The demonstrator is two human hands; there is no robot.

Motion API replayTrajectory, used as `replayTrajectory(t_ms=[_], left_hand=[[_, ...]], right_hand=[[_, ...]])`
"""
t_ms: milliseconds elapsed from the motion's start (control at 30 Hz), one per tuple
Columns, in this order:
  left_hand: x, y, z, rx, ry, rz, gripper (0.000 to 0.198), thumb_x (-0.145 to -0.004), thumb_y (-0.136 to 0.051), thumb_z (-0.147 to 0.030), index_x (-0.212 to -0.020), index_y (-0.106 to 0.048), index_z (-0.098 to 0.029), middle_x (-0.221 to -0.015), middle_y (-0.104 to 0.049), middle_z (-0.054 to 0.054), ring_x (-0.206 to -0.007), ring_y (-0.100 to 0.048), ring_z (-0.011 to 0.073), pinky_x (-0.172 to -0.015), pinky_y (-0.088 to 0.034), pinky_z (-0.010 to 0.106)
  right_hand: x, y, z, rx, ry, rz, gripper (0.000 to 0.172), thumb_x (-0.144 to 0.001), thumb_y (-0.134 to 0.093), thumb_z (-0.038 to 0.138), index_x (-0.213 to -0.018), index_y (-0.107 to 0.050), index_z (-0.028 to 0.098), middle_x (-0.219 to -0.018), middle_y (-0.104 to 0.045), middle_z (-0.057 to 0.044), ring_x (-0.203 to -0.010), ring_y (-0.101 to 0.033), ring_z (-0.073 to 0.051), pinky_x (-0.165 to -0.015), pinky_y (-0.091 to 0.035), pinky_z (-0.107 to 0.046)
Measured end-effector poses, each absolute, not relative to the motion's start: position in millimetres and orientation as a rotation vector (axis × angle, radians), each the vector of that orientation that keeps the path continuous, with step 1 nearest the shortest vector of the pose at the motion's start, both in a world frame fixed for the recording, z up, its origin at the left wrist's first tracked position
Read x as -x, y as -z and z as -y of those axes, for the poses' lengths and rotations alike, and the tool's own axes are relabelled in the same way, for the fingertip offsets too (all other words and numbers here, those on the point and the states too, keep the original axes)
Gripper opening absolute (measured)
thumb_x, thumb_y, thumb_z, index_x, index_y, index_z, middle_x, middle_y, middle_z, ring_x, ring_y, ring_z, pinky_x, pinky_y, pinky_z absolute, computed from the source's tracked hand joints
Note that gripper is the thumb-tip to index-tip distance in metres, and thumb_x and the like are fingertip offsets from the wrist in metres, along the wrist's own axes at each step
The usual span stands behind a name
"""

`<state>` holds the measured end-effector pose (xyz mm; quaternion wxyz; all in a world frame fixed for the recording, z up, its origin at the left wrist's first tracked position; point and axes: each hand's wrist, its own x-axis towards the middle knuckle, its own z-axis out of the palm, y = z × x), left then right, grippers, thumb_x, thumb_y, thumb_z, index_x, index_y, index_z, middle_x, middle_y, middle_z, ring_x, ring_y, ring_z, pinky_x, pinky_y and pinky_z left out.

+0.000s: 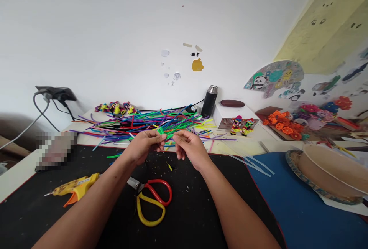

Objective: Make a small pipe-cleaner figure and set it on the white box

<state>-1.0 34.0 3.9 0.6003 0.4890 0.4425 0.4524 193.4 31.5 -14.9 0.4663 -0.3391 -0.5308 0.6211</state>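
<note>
- A green pipe cleaner [162, 131] is held between the left hand [145, 146] and the right hand [188, 147], above the black mat [186, 218] on the counter [15, 180].
- Both hands are closed on it: it is pinched at 3 o'clock of the left hand and at 9 o'clock of the right.
- A pile of coloured pipe cleaners [143, 123] is seen at 12 o'clock of the hands.
- Red-and-yellow scissors [153, 202] are laid at 6 o'clock and a yellow glue gun [76, 187] at 8 o'clock, both well apart from the hands.

A black mat [186, 222] and blue mat [287, 210] cover the table [17, 180]. Scissors [152, 202] and glue gun [75, 187] lie on the black, pipe cleaners [138, 125] behind.
</note>
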Motion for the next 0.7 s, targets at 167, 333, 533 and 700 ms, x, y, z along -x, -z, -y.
replayTrajectory(t_ms=[167,333,533,700], left_hand=[[-1.3,-7.6,-31.8,-1.158,-0.958,-1.041,0.042,-0.056,-0.097,-0.049,-0.059,-0.072,-0.015,-0.058,-0.068,0.004,-0.052,-0.057,0.012,-0.053,-0.045,0.023],[-1.7,-10.2,-29.1,-1.244,-0.863,-1.069,0.043,-0.057,-0.095,-0.053,-0.057,-0.073,-0.017,-0.059,-0.069,0.004,-0.053,-0.058,0.0127,-0.054,-0.048,0.024],[-3.0,-13.5,-26.1,-1.319,-0.778,-1.092,0.041,-0.057,-0.094,-0.053,-0.057,-0.072,-0.017,-0.058,-0.07,0.004,-0.052,-0.06,0.0142,-0.055,-0.049,0.026],[-3.3,-13.2,-24.7,-1.352,-0.718,-1.065,0.041,-0.059,-0.094,-0.052,-0.058,-0.073,-0.017,-0.056,-0.069,0.003,-0.051,-0.06,0.0137,-0.054,-0.049,0.025]], right_hand=[[-194.0,17.0,-32.6,0.822,-1.493,1.307,0.041,-0.083,-0.077,0.057,-0.091,-0.066,0.018,-0.058,-0.062,0.006,-0.039,-0.056,-0.009,-0.036,-0.037,-0.018],[-194.0,17.2,-32.8,0.852,-1.454,1.338,0.04,-0.084,-0.076,0.058,-0.086,-0.066,0.019,-0.052,-0.058,0.007,-0.038,-0.054,-0.01,-0.036,-0.036,-0.018],[-193.1,17.1,-30.7,0.891,-1.444,1.382,0.04,-0.083,-0.075,0.059,-0.084,-0.065,0.02,-0.049,-0.057,0.007,-0.037,-0.051,-0.01,-0.038,-0.038,-0.02],[-191.9,16.3,-28.7,0.897,-1.481,1.407,0.039,-0.083,-0.075,0.058,-0.085,-0.066,0.019,-0.05,-0.059,0.006,-0.038,-0.052,-0.01,-0.038,-0.036,-0.02]])
